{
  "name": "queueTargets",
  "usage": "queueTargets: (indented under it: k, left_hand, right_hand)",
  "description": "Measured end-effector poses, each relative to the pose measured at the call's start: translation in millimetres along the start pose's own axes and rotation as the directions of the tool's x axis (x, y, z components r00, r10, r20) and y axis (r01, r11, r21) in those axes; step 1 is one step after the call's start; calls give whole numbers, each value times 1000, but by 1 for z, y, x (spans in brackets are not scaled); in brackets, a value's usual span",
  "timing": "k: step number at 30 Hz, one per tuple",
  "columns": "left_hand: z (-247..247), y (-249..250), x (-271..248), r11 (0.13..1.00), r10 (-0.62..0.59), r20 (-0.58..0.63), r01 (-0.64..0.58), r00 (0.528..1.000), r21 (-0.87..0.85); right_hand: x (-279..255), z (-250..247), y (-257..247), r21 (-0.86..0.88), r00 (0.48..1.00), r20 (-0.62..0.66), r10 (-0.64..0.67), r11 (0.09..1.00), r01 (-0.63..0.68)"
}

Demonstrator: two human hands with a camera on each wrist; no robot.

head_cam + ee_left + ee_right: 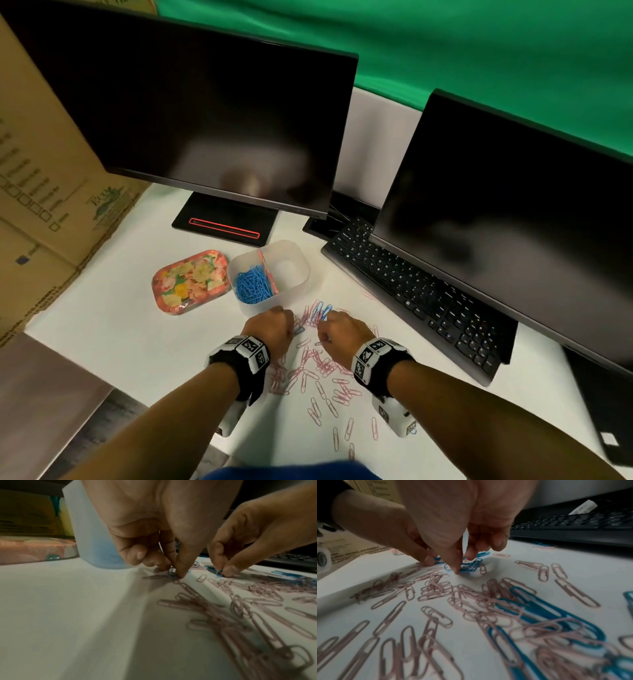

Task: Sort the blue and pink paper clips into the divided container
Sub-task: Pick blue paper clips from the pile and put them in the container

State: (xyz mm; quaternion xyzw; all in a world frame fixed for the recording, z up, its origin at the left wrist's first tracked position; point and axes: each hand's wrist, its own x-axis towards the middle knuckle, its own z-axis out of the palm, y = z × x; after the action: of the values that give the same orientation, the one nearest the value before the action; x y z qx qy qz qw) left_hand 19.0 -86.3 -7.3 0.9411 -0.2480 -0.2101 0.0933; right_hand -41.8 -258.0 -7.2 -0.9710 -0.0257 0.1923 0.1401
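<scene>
Left hand (154,524) and right hand (254,534) each pinch a blue wire paper clip (219,573) from scattered pink wire clips (318,368) beside the translucent plastic divided container (301,274).

Two black flat-screen monitors (219,116) stand on the white table (113,329). One black keyboard (411,294). One translucent plastic container with two compartments (294,274). One floral-patterned rectangular tin lid (190,281). One brown cardboard box (41,192). Two hands: left hand (272,327), right hand (342,330). Pink wire paper clips (322,373): several dozen loose, overlapping, exact count indeterminable. Blue wire paper clips (253,286): one heap in the left compartment, uncountable; a few on the table.
</scene>
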Motion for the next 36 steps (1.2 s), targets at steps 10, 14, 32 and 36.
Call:
queueTargets:
  k: [10, 14, 32, 36]
  left_hand:
    - [-1, 1, 0, 829, -58, -54, 17, 997, -558]
    - [-5, 3, 3, 674, -93, -1, 62, 996, -736]
    - [-1, 37, 24, 808, -118, 1, 97, 993, -581]
    - [3, 40, 28, 972, -43, 6, 43, 999, -230]
  right_hand:
    - [0, -27, 7, 839, 947, 119, 299, 480, -257]
    - [0, -39, 10, 947, 940, 254, 229, 138, -290]
    - [-7, -37, 23, 870, 746, 445, 495, -43, -491]
    - [-4, -36, 22, 756, 766, 404, 501, 289, -588]
